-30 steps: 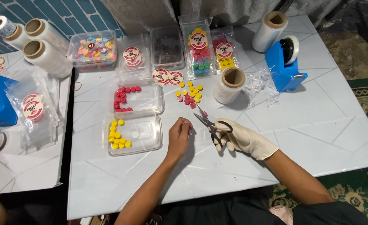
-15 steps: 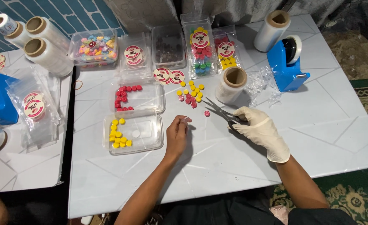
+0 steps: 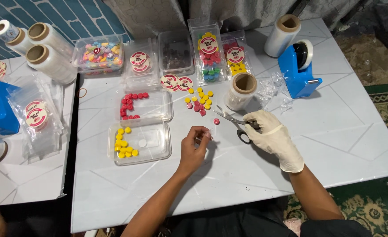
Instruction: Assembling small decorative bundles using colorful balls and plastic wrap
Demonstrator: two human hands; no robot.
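Scissors (image 3: 234, 122) sit in my gloved right hand (image 3: 272, 137), fingers closed through the black handles, blades parted and pointing toward the loose pile of yellow and pink candies (image 3: 199, 102) on the white table (image 3: 334, 131). My bare left hand (image 3: 194, 147) is just left of the scissors, fingertips pinched shut on something small that I cannot make out. One pink candy (image 3: 216, 121) lies just below the blade tips. Left of the scissors stand two clear trays, one with yellow candies (image 3: 124, 147), one with red candies (image 3: 130, 105). A plastic film roll (image 3: 241, 90) stands just above the scissors, and a blue tape dispenser (image 3: 298, 68) is up to their right.
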